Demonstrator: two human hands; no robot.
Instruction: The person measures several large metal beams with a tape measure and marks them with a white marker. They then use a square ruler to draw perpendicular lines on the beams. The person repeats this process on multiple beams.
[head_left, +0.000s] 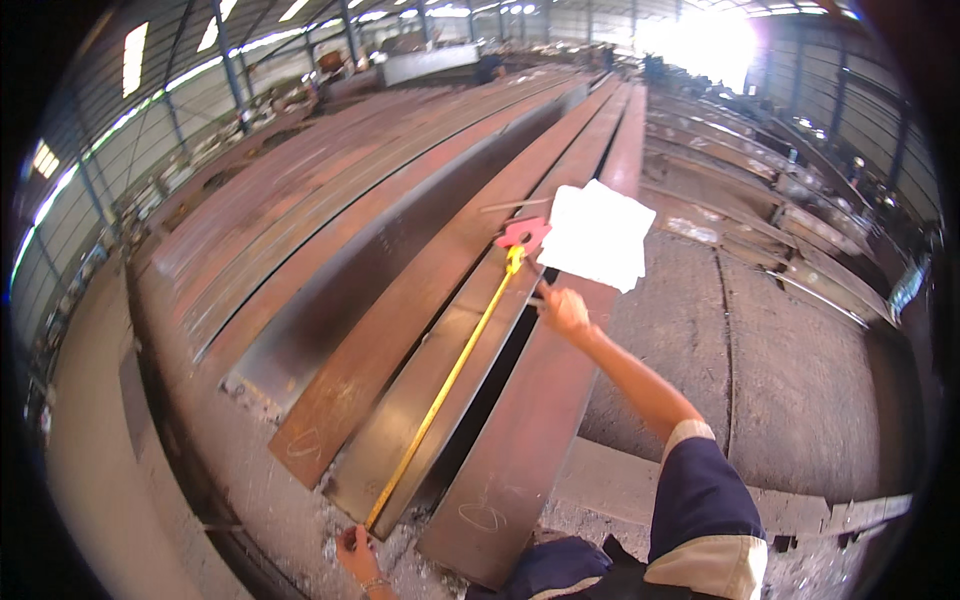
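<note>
Navy sleeve (705, 500) nearest, the head view shows the right hand (565, 310) closed around a thin object too unclear to name, well apart from the left hand (352, 552), which pinches the yellow tape (447, 385) at the near end of a steel beam (412, 405). For a true reading, the tape should lie taut and straight, its end flush. The red case (523, 236), its inside unseen, sits at the tape's far end beside white sheets (598, 235).

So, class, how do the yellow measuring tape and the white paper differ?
Colour and shape: the yellow measuring tape is a long, narrow strip; the white paper is broad, with an uneven outline.
Place: the tape runs lengthwise along a steel beam, its near end by the left hand; the paper lies beyond the right hand.
Shared: both rest on beams.
</note>
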